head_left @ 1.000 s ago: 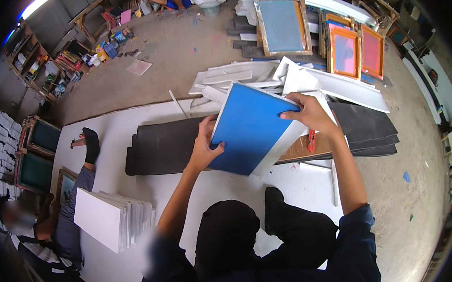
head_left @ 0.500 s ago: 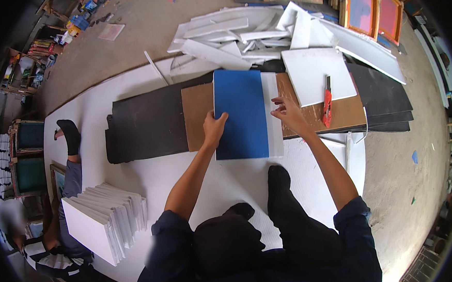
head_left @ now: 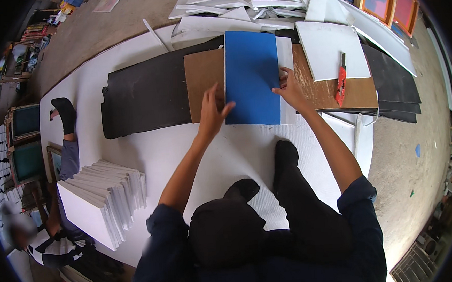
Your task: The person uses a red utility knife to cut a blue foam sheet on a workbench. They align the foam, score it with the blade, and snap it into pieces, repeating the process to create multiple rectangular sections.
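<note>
A flat blue rectangular board [head_left: 251, 77] lies upright before me, over a white sheet [head_left: 288, 103] that shows along its right side. My right hand [head_left: 291, 91] is at the right edge of the blue board, thumb over the blue face and fingers bent against the edge. Just off the left edge is my left hand [head_left: 214, 113], fingers spread, holding nothing. Beneath lie a brown board [head_left: 332, 93] and black sheets [head_left: 148, 94]. To the right a red utility knife [head_left: 341, 82] rests partly on a white square board [head_left: 331, 49].
White offcuts [head_left: 228, 9] are heaped at the far side. A row of white-faced stacks [head_left: 105, 200] stands at the left, near another person's socked foot [head_left: 66, 114]. Orange-framed screens [head_left: 378, 0] lean at the far right. White sheeting [head_left: 169, 144] covers the floor under me.
My left hand has let go of the blue board's left edge and spread its fingers. The right hand has come onto the right edge. The whole view has shifted, the boards now appearing higher.
</note>
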Available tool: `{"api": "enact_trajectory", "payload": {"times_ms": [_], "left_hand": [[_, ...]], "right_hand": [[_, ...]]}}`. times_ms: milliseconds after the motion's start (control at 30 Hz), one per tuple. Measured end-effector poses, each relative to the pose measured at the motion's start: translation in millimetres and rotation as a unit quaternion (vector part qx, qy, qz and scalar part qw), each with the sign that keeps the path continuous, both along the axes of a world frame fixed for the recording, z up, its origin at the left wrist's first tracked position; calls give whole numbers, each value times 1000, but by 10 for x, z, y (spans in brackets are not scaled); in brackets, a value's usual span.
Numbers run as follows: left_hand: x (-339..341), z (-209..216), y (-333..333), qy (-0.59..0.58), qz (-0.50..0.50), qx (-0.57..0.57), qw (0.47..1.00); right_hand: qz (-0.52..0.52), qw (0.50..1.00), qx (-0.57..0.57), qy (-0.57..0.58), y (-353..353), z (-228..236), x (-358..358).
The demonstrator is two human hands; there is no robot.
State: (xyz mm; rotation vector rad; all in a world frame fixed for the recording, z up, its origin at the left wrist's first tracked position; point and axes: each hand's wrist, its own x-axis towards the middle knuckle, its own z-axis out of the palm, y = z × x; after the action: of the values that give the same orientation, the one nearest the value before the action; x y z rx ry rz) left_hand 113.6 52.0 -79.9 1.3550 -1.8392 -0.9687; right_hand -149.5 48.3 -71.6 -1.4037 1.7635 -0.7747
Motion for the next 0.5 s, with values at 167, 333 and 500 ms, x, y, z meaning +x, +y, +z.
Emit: {"api": "enact_trajectory", "payload": {"times_ms": [167,333,500], "left_hand": [[146,44,434,-55,-79,-73,993],[171,0,470,-89,-62,-116,987],[147,24,424,-79,-67,-131,986]], "right_hand": [[-7,1000,16,7,-1,33,-8],[1,1000,10,14,29,90,40],[2,1000,28,4,30,105,16]]}}
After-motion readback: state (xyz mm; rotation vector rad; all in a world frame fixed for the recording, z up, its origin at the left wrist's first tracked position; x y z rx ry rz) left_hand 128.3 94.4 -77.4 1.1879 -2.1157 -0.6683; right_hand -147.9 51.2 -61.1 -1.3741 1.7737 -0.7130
